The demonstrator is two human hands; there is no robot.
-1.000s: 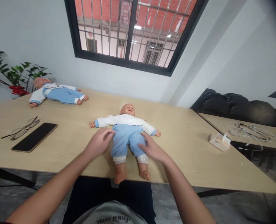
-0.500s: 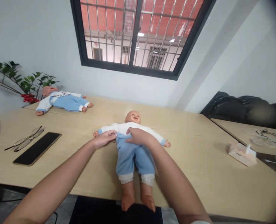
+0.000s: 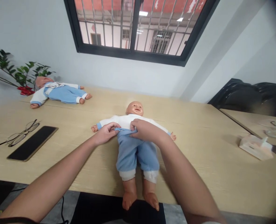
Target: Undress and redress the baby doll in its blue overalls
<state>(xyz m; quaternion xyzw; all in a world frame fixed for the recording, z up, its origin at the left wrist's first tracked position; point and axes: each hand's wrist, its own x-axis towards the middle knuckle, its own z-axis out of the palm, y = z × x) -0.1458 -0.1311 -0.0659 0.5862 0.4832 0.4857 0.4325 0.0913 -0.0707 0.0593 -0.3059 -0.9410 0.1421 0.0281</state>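
Note:
A baby doll (image 3: 135, 108) lies face up on the table, dressed in a white top (image 3: 125, 121) and light blue trousers (image 3: 128, 152) with white cuffs. Its feet reach past the table's front edge. My left hand (image 3: 107, 133) pinches the trousers' waistband at the doll's side, on the left. Closed on the same waistband near the middle of the belly is my right hand (image 3: 144, 130), its fingertips partly hidden by the fabric and hand.
A second doll (image 3: 63, 93) in similar clothes lies at the back left beside a plant (image 3: 23, 74). Glasses (image 3: 20, 135) and a black phone (image 3: 33, 143) are on the left. On the right stands a tissue box (image 3: 255, 147), with black chairs (image 3: 240, 96) behind.
The camera view has tilted down and shifted slightly. Both hands remain at the waistband, which now looks pulled up and bunched a little more between them.

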